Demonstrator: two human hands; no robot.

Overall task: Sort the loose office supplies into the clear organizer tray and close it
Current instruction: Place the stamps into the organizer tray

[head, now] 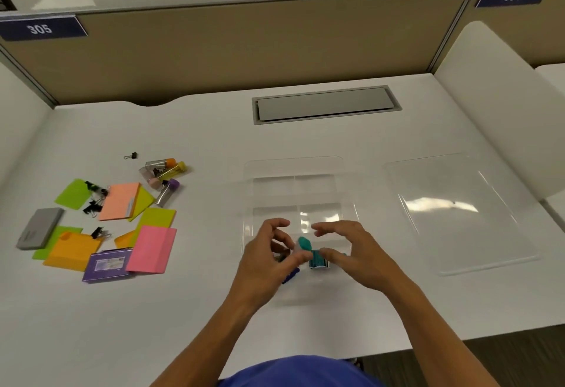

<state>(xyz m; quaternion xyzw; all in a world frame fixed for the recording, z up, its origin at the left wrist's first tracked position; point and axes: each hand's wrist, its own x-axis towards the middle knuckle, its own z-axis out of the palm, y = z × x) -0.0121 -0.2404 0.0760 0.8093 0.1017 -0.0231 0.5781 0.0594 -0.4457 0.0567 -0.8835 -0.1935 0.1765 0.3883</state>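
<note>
Head view: our left hand (269, 252) and right hand (351, 249) both pinched teal tape dispensers (318, 259) over the clear organizer tray (305, 172) (near compartment). We risked dropping them outside; remaining supplies (122, 212) lay far left.

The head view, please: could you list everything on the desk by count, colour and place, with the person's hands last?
Organizer tray: one, clear, open, desk centre.
Lid: one, clear, flat, right of the tray.
Teal items: apparently two, at the tray's near end between the hands; kind unclear.
Blue item: one, under the left hand; kind unclear.
Sticky-note pads: several, green, orange, yellow, pink, desk left.
Tubes: about four, clear with coloured caps, behind the pads.
Binder clips: several, black, among the pads.
Purple box: one, nearest pile edge.
Grey box: one, far left.
Cable hatch: one, grey, desk rear.
Left hand: fingers curled, pinching a teal item.
Right hand: fingers curled over the other.
</note>
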